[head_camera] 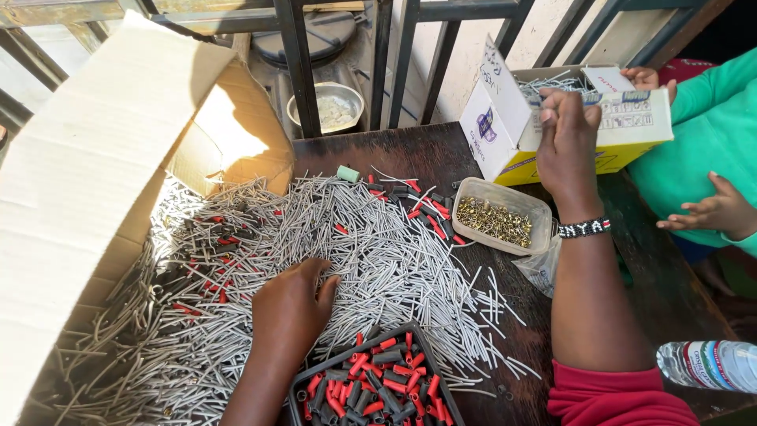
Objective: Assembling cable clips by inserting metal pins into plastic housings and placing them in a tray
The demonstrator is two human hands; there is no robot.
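Note:
My left hand (290, 306) rests palm down on a large heap of thin grey tube pieces (371, 244) that spills from an open cardboard box (102, 150) onto the dark wooden table (410, 150). Whether it grips any pieces is hidden under the palm. My right hand (566, 142) is raised at the far right and reaches to a small white and yellow carton (505, 126) filled with grey pieces, fingers curled at its flap. A black tray (377, 379) of red and black sleeves sits just right of my left wrist.
A clear plastic tub (503, 214) holds small brass parts. Loose red and black sleeves (418, 201) lie behind it. Another person in a green sleeve (714, 118) stands at the right, hands near the carton. A plastic bottle (710, 364) lies at bottom right. A metal bowl (325, 106) sits behind bars.

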